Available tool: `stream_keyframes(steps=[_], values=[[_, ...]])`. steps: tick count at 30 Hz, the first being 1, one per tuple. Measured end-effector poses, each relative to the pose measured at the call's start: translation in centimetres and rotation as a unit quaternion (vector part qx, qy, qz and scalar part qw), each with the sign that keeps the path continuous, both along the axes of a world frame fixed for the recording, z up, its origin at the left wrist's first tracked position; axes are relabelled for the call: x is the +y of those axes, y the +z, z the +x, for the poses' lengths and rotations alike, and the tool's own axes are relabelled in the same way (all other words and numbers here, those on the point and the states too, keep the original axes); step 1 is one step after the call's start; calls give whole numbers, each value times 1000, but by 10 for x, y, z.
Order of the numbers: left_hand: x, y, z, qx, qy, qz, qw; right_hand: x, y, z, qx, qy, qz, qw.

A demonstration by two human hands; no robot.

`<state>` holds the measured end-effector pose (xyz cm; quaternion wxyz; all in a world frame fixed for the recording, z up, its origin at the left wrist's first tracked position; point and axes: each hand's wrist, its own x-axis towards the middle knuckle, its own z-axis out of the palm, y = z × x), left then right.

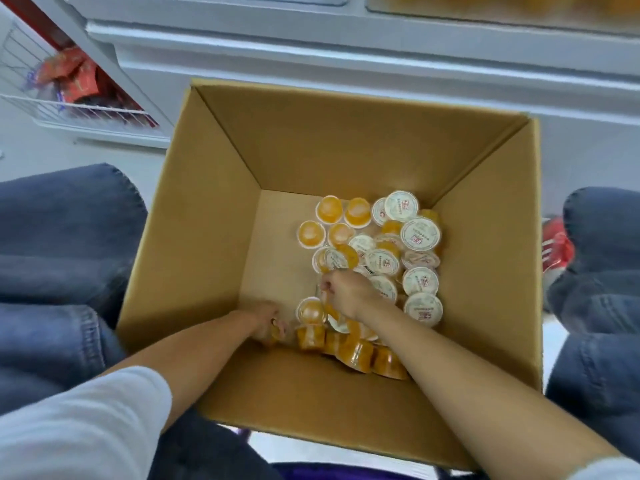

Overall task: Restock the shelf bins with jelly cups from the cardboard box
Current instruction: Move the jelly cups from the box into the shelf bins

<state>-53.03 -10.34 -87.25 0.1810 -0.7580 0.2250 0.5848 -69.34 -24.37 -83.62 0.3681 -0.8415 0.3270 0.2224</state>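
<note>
Brown cardboard box (207, 220) stands open on the floor, between the person's two legs in blue jeans (62, 237). Behind the box is a white shelf (311, 39), and at the far left a white wire basket (69, 110) with red packets inside. The jelly cups (420, 233) lie on the bottom of the box, heaped toward its right and near side; some show white lids, others orange jelly. Both hands reach down among them. The left hand (266, 320) grips one orange cup at the near edge of the heap. The right hand (346, 292) is curled over the cups; if it holds one I cannot tell. A red shoe (557, 244) shows right of the box.
</note>
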Motion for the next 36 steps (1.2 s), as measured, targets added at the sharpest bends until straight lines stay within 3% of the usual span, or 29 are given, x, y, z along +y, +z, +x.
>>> stream_keyframes(steps=[2,5,9,13,16,18,21,24,26,28,32,36], values=[[-3,-12,-7,26,-9,-65,997,-6,-4,-3,-2,-43,2,999],[-3,-20,-23,9,194,-73,978,-20,-3,-10,-8,-113,5,994],[-11,-13,-13,-42,108,-50,992,-36,1,-17,-33,-193,10,981],[-38,16,2,-43,214,-150,964,-43,12,-18,-57,-216,-9,975],[-68,43,11,23,370,-223,901,-48,28,-13,-95,-252,-8,963],[-89,75,9,59,361,-263,893,-55,46,-7,-138,-272,-10,952],[-120,128,2,116,404,-317,850,-67,88,-3,-204,-242,-27,948],[-145,187,-10,270,500,-300,766,-77,135,-3,-268,-197,-84,939],[-159,217,-18,321,490,-319,745,-84,162,-2,-318,-175,-103,926],[-170,246,-26,330,444,-354,754,-93,188,-4,-345,-178,-139,911],[-191,295,-27,259,344,-435,791,-110,246,-3,-366,-207,-225,879],[-211,346,-25,145,274,-534,787,-121,289,1,-410,-228,-275,839]])
